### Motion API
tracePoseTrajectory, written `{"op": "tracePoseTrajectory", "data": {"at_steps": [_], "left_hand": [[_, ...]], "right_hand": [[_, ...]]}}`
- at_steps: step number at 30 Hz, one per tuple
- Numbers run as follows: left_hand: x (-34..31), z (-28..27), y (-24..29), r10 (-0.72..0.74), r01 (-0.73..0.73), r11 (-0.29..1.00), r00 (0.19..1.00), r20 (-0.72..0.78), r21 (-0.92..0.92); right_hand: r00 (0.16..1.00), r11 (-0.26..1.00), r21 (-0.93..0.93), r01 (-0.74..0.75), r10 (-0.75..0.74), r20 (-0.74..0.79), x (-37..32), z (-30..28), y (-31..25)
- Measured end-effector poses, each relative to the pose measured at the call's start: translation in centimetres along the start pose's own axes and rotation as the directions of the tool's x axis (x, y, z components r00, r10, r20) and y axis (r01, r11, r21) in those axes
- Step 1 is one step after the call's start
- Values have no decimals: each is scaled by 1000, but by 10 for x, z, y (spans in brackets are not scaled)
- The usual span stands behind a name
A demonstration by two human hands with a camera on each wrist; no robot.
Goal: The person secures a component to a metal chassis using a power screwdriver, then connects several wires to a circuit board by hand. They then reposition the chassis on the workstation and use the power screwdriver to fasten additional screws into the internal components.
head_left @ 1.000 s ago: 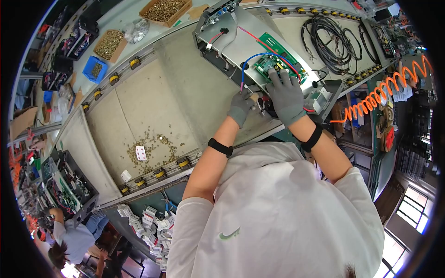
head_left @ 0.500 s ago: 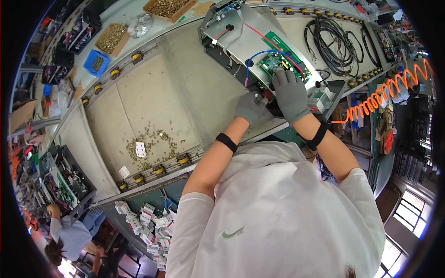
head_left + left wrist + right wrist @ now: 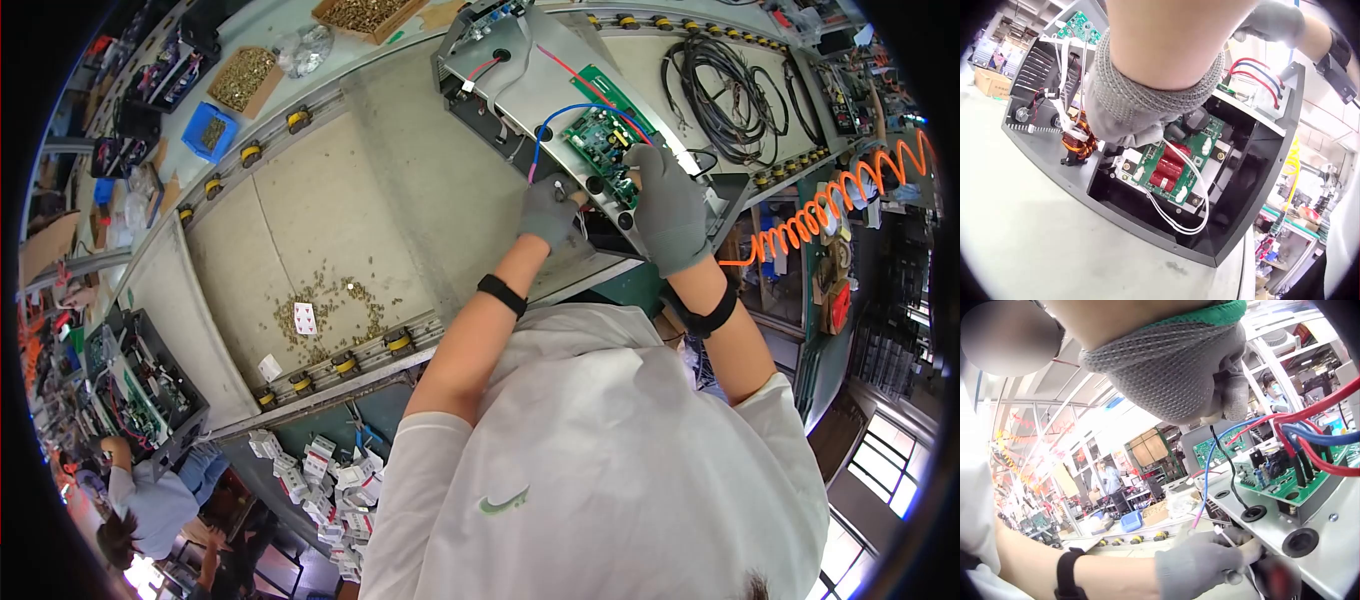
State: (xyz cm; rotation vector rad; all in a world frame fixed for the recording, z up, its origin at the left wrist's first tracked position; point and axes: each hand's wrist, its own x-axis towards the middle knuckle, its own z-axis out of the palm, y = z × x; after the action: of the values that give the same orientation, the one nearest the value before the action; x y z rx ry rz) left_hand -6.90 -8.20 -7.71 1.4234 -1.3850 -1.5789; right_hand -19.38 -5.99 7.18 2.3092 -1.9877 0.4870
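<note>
A grey metal chassis (image 3: 520,95) carries a green circuit board (image 3: 600,135) with red and blue wires on its top plate. My gloved left hand (image 3: 550,212) is at the chassis's near side, pinching a white wire (image 3: 1200,203). That wire loops past red cylindrical components (image 3: 1169,165) on a board inside the chassis, close to a copper coil (image 3: 1079,140). Above the plate, my gloved right hand (image 3: 672,215) has its fingers curled. In the right wrist view they pinch a thin black cable (image 3: 1225,459) rising from a rubber grommet (image 3: 1254,514).
Coiled black cables (image 3: 720,100) lie right of the chassis. Small brass parts (image 3: 330,310) and a playing card (image 3: 304,318) are scattered at left. A blue bin (image 3: 209,132) and boxes of brass parts stand behind. An orange coiled hose (image 3: 830,205) hangs at right.
My right hand has moved off the circuit board toward its near right side and turned, with the fingers now curled round the black cable. My left hand has shifted slightly right along the chassis.
</note>
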Motion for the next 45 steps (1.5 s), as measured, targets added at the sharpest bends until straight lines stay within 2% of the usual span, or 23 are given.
{"op": "tracePoseTrajectory", "data": {"at_steps": [2,6,9,11,12,13,16,17,18,19,21,22,23,24,26,28,31,33,35,40,42,43,45], "left_hand": [[9,8,0,26,-11,995,988,-154,98],[7,6,4,14,12,989,986,-169,150],[-9,-8,7,10,-6,973,1000,-17,231],[-9,0,-29,270,-303,913,951,-151,-274],[-17,-2,-26,108,-130,851,992,-72,-508],[-21,-4,-23,114,-131,852,991,-65,-507],[-25,-15,-3,75,-114,945,988,-136,-305],[-24,-21,8,-138,127,961,990,-31,-245],[-22,-25,13,-352,357,921,934,58,-158],[-17,-29,10,-351,356,922,934,63,-154],[-6,-33,-5,-581,641,726,766,276,-249],[-3,-30,-19,-581,640,728,766,276,-245],[7,-28,-33,-320,456,708,888,331,-538],[9,-28,-41,-49,268,560,955,292,-784],[-12,-32,-11,-143,280,509,960,241,-814],[-22,-31,0,-242,284,451,951,190,-846],[-24,-27,-4,-170,190,856,982,87,-481],[-26,-25,0,-95,101,984,994,48,-147],[-27,-20,13,-151,151,965,988,19,-214],[-6,-6,1,-286,287,943,958,30,-168],[-3,-3,0,-1,-101,883,976,217,458],[1,0,-11,-3,-98,885,976,216,456],[6,5,-30,434,-408,886,898,-79,220]], "right_hand": [[996,999,-13,46,-45,78,-2,-4,-9],[992,988,92,124,-123,-23,-1,-16,-7],[986,985,146,87,-64,-153,-2,-26,7],[984,974,220,48,-9,-175,-8,-22,14],[979,962,264,76,-22,-201,-10,-22,11],[978,963,259,72,-17,-206,-11,-23,9],[988,956,284,80,-38,-152,-10,-28,8],[987,957,279,78,-35,-156,-11,-27,6],[994,905,424,40,9,-113,-12,-23,3],[997,829,559,-4,47,-63,-13,-20,2],[995,780,618,-99,70,71,-17,-16,3],[982,544,818,-189,119,148,-18,-11,1],[965,257,933,-253,141,223,-15,-6,2],[965,255,934,-251,142,221,-13,-4,2],[921,-25,943,-331,208,329,-12,-3,2],[912,-30,933,-358,204,357,-13,-3,3],[902,-3,922,-387,206,379,-15,4,7],[902,28,921,-390,213,375,-15,5,6],[830,-176,873,-455,273,487,-12,1,-2],[849,-230,869,-438,213,484,-17,6,6],[845,-237,868,-437,224,486,-17,7,4],[836,-243,869,-431,256,486,-17,7,2],[825,-249,869,-427,286,487,-17,9,2]]}}
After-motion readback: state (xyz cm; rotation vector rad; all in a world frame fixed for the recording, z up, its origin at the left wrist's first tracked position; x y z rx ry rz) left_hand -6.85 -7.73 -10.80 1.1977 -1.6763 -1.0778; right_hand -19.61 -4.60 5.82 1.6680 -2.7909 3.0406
